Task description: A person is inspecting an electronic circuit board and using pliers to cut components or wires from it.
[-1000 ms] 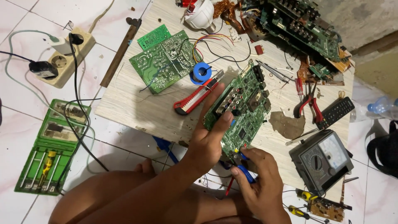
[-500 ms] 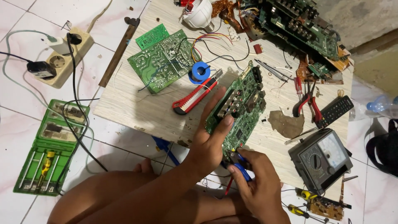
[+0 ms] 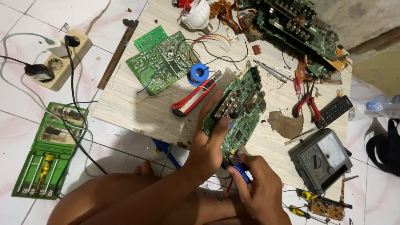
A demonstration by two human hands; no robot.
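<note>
Left hand (image 3: 208, 148) is gripping the green circuit board (image 3: 238, 110), tilting it up off the desk (image 3: 141, 112). Right hand (image 3: 260, 187) is pinching a blue-handled tool (image 3: 240, 171) (tip hidden) against the board's near edge, red utility knife (image 3: 193, 98) lying just beside

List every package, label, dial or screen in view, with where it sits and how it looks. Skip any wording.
Meter: board's right near corner, right of the right hand; dark grey box, pale dial window, round black knob.
Tool case: floor at left; open green tray with small screwdrivers.
Remote: behind the meter; black, rows of buttons, no screen.
Circuit board: under the left hand; green, no label readable.
</note>
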